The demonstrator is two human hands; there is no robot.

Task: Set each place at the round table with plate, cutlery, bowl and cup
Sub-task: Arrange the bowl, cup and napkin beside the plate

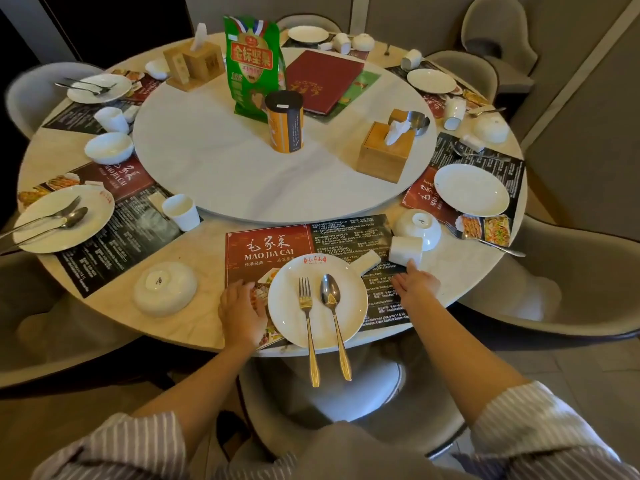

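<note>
White round plate [317,303] with a red logo on its far rim, sitting at the near edge of the round table [194,327] and overhanging that edge a little, on a red-and-black placemat [270,247] printed MAO JIA CAI. Across the plate, side by side: a fork [308,327] on the left and a spoon [334,317] on the right, both with silver heads and gold handles that stick out past the plate's near rim and over the table edge. Just left of the plate, left hand [242,311] flat on the placemat, fingers relaxed and gripping nothing, fingertips beside the plate's rim. Right of the plate, right hand [414,282] stretched out with straight fingers, holding nothing, fingertips at or just short of a white cup [405,250] lying on its side; contact hard to tell. Behind that cup, further right of the plate, a white bowl [419,228] turned upside down. Peeking out past the plate's far right rim, a small white piece, possibly a ceramic spoon [369,260]. Well left of the plate, another upturned white bowl [165,288] on bare tabletop. Beyond the plate, at the table's middle, a pale turntable [214,168] carrying a green snack bag [251,64], an orange-and-black canister [284,121], wooden tissue boxes [386,150] and a dark red menu [323,79].
</note>
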